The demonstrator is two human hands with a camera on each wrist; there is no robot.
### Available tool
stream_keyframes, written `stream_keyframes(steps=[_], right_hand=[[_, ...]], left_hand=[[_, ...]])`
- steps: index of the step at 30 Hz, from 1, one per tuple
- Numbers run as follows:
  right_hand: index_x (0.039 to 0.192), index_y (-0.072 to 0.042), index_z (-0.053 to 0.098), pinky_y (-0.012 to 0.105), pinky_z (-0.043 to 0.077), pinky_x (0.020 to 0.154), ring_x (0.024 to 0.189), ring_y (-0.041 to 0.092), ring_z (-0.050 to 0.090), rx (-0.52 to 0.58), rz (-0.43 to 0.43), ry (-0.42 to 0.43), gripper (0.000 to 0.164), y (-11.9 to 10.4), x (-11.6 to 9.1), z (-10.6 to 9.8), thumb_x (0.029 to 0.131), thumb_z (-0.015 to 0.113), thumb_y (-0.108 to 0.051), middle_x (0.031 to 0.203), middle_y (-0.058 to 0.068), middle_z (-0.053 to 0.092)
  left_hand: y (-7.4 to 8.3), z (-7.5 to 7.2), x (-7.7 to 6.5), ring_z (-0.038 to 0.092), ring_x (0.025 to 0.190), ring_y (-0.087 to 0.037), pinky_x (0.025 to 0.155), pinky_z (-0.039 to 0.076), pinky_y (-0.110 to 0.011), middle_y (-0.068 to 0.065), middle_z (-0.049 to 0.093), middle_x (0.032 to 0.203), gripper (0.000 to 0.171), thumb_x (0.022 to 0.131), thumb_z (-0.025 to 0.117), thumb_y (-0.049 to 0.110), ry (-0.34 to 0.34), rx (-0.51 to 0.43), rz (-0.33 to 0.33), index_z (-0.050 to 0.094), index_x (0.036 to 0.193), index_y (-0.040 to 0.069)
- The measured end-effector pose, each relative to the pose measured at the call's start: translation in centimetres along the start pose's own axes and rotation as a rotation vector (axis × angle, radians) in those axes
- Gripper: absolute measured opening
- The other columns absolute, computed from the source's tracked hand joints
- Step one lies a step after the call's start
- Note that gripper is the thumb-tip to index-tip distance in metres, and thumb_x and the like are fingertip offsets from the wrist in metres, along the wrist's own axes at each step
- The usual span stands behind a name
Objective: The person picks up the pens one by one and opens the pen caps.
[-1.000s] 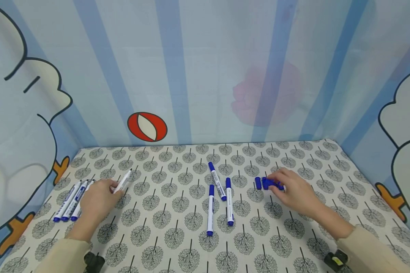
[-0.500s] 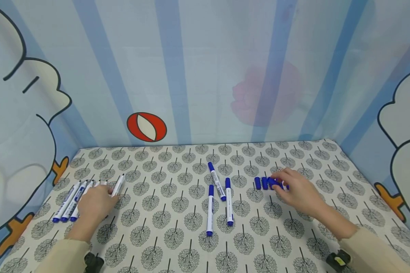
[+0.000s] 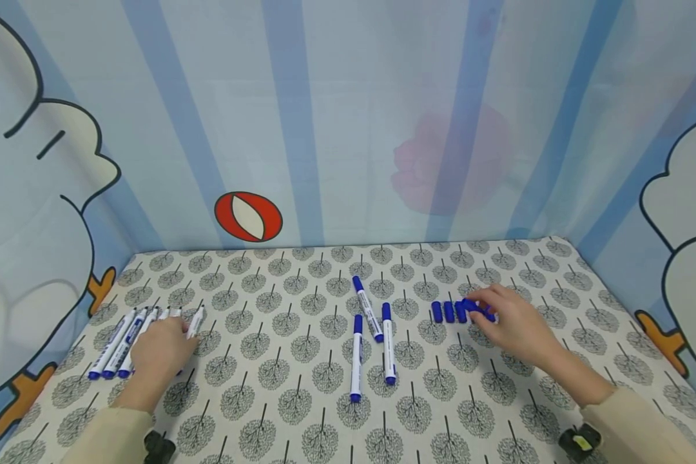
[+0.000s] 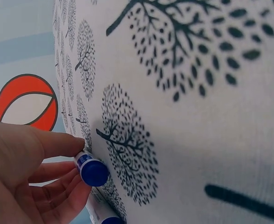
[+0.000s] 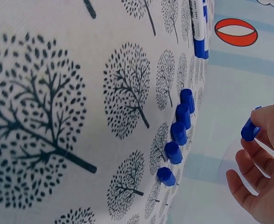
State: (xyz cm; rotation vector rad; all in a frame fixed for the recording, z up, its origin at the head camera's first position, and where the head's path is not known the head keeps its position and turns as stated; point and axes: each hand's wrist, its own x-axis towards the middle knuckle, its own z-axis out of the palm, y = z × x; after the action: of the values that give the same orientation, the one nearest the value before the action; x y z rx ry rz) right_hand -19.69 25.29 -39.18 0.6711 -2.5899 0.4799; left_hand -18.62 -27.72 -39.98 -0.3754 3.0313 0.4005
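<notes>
At the left, my left hand (image 3: pixel 164 348) pinches an uncapped white marker (image 3: pixel 195 322) between thumb and fingers. In the left wrist view, the blue end of this marker (image 4: pixel 88 170) faces the camera. Beside the hand lies a row of uncapped markers (image 3: pixel 116 345), partly hidden behind it. My right hand (image 3: pixel 516 328) pinches a small blue marker cap (image 5: pixel 250 129), lifted off the cloth in the right wrist view. Several more blue caps (image 5: pixel 179 133) lie side by side in a row near that hand, some covered by its fingers in the head view.
Three capped markers, a left one (image 3: pixel 356 361), a right one (image 3: pixel 389 348) and a slanted one (image 3: pixel 368 309), lie mid-table. A tree-print cloth (image 3: pixel 290 412) covers the table. Behind its far edge hangs a striped blue curtain (image 3: pixel 348 129).
My left hand has shifted left, bringing its marker closer to the uncapped row. My right hand has slid slightly right along the caps, leaving more of the row visible.
</notes>
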Motion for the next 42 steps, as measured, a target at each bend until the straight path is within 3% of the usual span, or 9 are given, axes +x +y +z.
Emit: stream_keyframes(steps=[9,26,42], right_hand=[[0.101,-0.005,0.065,0.021,0.044,0.055,0.071,0.017,0.056,0.003,0.031,0.0,0.028,0.9,-0.3,0.1,0.075,0.071,-0.009,0.086,0.003,0.061],[0.105,-0.005,0.063,0.022,0.043,0.054,0.069,0.013,0.053,-0.013,0.057,-0.011,0.03,1.4,-0.5,-0.3,0.076,0.07,-0.009,0.081,0.001,0.058],[0.103,-0.005,0.062,0.024,0.042,0.055,0.069,0.013,0.053,-0.02,0.082,-0.043,0.027,2.2,-0.6,-0.2,0.078,0.07,-0.009,0.079,0.0,0.058]], left_hand=[[-0.5,0.1,0.1,0.052,0.058,-0.023,0.042,0.04,-0.031,-0.013,0.059,0.073,0.023,0.08,0.063,0.017,0.012,0.012,-0.003,0.06,0.095,0.0],[-1.0,0.3,0.3,0.052,0.057,-0.022,0.043,0.041,-0.033,-0.018,0.061,0.082,0.028,0.082,0.062,0.014,0.002,0.01,-0.046,0.056,0.101,-0.004],[-1.0,-0.2,0.0,0.049,0.056,-0.022,0.043,0.039,-0.032,-0.013,0.056,0.073,0.018,0.082,0.059,0.014,-0.007,0.015,-0.041,0.055,0.092,-0.001]])
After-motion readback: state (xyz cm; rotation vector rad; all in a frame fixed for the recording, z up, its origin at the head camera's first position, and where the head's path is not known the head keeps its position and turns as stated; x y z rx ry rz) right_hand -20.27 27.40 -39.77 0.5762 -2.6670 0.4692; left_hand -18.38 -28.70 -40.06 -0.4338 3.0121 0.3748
